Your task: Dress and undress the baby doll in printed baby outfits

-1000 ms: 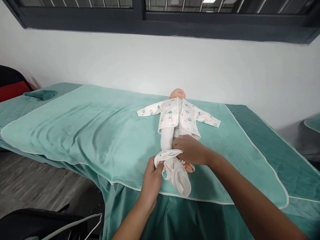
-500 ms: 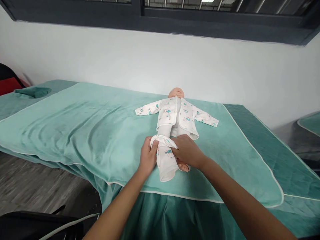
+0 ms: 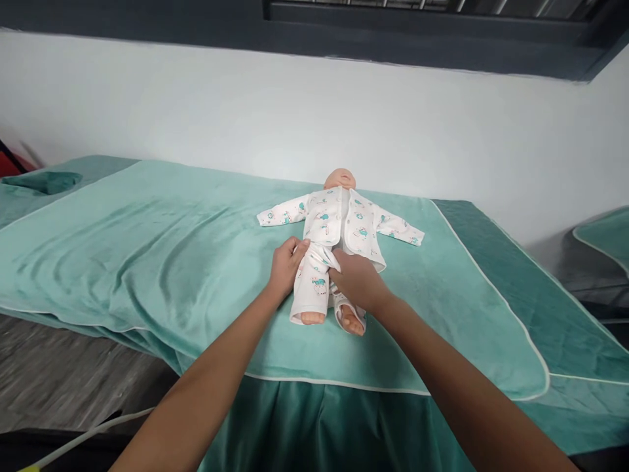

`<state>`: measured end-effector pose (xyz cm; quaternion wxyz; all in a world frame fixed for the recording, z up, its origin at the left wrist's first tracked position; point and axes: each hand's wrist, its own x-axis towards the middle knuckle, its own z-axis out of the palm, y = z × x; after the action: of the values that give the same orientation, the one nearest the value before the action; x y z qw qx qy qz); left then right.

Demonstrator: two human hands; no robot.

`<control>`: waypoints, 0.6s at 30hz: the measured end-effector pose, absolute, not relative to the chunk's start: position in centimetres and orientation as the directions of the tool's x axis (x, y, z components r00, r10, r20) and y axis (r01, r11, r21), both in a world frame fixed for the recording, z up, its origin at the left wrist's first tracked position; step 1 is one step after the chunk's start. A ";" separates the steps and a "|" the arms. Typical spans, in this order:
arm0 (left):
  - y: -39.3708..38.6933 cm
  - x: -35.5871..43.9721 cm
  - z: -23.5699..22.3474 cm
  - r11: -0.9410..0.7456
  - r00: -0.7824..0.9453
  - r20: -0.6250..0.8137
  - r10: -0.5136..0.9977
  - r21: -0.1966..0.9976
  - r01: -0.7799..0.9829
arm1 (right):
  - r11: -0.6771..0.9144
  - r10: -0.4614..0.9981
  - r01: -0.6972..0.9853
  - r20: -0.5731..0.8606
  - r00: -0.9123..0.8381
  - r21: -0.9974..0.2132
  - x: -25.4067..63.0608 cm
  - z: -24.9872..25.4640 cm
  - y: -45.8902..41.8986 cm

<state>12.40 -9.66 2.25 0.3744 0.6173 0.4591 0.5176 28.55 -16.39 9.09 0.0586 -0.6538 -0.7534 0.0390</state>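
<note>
A baby doll [image 3: 340,178] lies on its back, head toward the wall, in a white printed jacket [image 3: 322,219] that hangs open at the front. Matching printed baby pants [image 3: 312,288] cover its legs, with both feet showing at the cuffs. My left hand [image 3: 287,265] is closed on the pants' upper edge at the left side of the picture. At the middle of the waistband, my right hand [image 3: 358,278] grips the bunched cloth; its fingertips are partly hidden by the fabric.
A light green blanket [image 3: 196,262] with pale piping covers the bed under the doll. Behind stand a white wall [image 3: 221,111] and a dark window frame [image 3: 196,33]. A pale cable [image 3: 93,432] runs at the lower left. Folded green cloth [image 3: 44,182] lies far left.
Both hands have drawn the pants up the doll's legs toward the jacket hem. The foot on the left now shows out of its cuff. The camera view has shifted slightly.
</note>
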 end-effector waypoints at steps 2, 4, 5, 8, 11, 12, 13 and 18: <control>-9.0 12.6 2.3 -0.317 0.036 0.317 0.948 0.927 0.198 | 0.116 0.993 0.985 0.039 -0.112 -0.128 28.4 9.0 -16.0; -8.6 12.8 2.4 -0.335 0.020 0.339 0.941 0.916 0.220 | 0.078 0.996 0.988 0.045 -0.073 -0.132 28.2 9.0 -15.7; -8.5 12.9 2.5 -0.341 0.008 0.350 0.937 0.910 0.235 | 0.055 0.998 0.989 0.049 -0.048 -0.137 28.1 9.0 -15.6; -8.5 13.1 2.6 -0.355 -0.045 0.379 0.924 0.897 0.263 | -0.014 0.998 0.985 0.055 0.024 -0.173 27.6 9.0 -15.4; -8.8 13.1 2.7 -0.335 -0.073 0.357 0.931 0.918 0.212 | -0.057 0.995 0.963 0.060 0.075 -0.263 27.2 8.9 -15.9; -8.9 13.0 2.7 -0.313 -0.071 0.330 0.941 0.933 0.178 | -0.061 0.994 0.952 0.068 0.085 -0.298 27.1 8.8 -16.2; -8.9 12.9 2.7 -0.285 -0.062 0.295 0.953 0.949 0.134 | -0.059 0.993 0.941 0.079 0.091 -0.334 27.2 8.7 -16.5; -9.2 12.1 2.3 -0.203 0.012 0.204 0.979 0.977 -0.068 | 0.130 0.982 0.785 0.191 -0.015 -0.605 28.6 8.0 -18.7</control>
<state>12.10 -9.23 2.32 0.4673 0.5363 0.4247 0.5600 28.60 -18.73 8.02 0.2923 -0.6379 -0.6924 0.1678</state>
